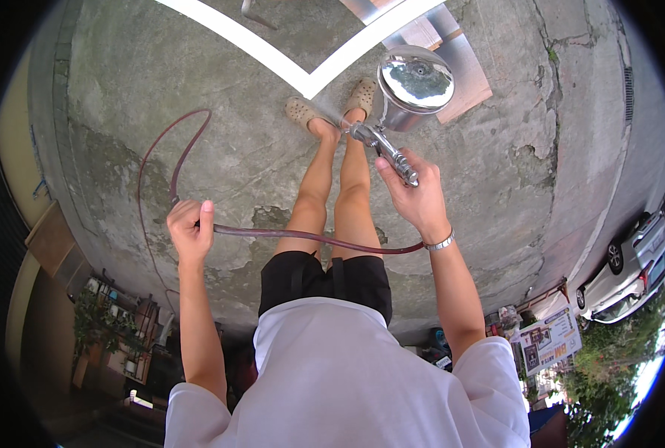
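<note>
My right hand (416, 196) is wrapped round a silver paint spray gun (383, 143), its nozzle end pointing away from me. A shiny metal cup with a domed lid (418, 81) stands just beyond the gun and seems joined to it. Faint mist shows by the nozzle. In a closed fist, thumb up, my left hand (190, 230) grips a dark red hose (295, 234). From there the hose sags across my thighs and passes out of sight behind my right wrist. Beyond my feet lies the corner of a white frame (310, 81), its sides running out of view.
Cracked, stained concrete (243, 164) surrounds my feet. The hose loops over it at the left. A flat brownish board (463, 82) lies beyond the cup. Potted plants (108, 321) stand at the left rim; a white car (631, 269) and a printed sign (551, 340) are at the right.
</note>
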Demonstrator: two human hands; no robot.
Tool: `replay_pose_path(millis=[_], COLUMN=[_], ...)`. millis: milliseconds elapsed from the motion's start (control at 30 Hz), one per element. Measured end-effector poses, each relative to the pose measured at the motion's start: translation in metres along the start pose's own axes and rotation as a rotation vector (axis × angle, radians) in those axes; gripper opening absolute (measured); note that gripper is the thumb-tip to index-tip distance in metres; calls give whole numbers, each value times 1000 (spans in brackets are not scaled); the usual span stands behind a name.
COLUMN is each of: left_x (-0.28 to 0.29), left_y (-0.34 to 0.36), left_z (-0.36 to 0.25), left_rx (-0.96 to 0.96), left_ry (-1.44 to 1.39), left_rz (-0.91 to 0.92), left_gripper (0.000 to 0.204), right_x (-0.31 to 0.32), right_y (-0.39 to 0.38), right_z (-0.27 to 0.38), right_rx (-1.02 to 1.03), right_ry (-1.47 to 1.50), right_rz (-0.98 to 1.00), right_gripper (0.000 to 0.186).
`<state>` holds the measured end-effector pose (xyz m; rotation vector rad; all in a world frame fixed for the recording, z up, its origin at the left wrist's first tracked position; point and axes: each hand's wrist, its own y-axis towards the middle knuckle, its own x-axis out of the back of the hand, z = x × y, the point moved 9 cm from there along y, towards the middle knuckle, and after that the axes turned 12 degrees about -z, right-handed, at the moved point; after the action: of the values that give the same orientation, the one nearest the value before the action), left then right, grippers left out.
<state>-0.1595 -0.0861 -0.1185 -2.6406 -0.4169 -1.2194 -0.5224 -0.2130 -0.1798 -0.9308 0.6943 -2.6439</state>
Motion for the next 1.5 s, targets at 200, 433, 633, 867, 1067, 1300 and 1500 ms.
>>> replay_pose_path(millis=[200,433,633,867,1067,1300,1500], left_x=[-1,10,14,10,9,1,-2], left_y=[0,-3,-3,6,8,15,21], left_z=[-5,6,14,8,9,-2,-8], left_rx=[-13,9,23,-20,-4,-8,6], left_ry=[12,13,30,8,8,10,-1], left_rz=[12,-26,-29,-24,-14,1,-29], left_gripper=[41,41,42,41,42,42,42], right_x=[4,63,75,9,-19,12,76], right_y=[12,66,61,19,-13,27,97], right_z=[-2,-32,-42,-29,-7,-10,-31], right_rx=[29,-41,-67,-22,-20,-19,-4], right_ry=[8,-17,28,32,68,19,-53], right_rz=[-34,-547,-681,-270,-32,-134,-430], right_gripper=[33,36,38,34,35,36,39])
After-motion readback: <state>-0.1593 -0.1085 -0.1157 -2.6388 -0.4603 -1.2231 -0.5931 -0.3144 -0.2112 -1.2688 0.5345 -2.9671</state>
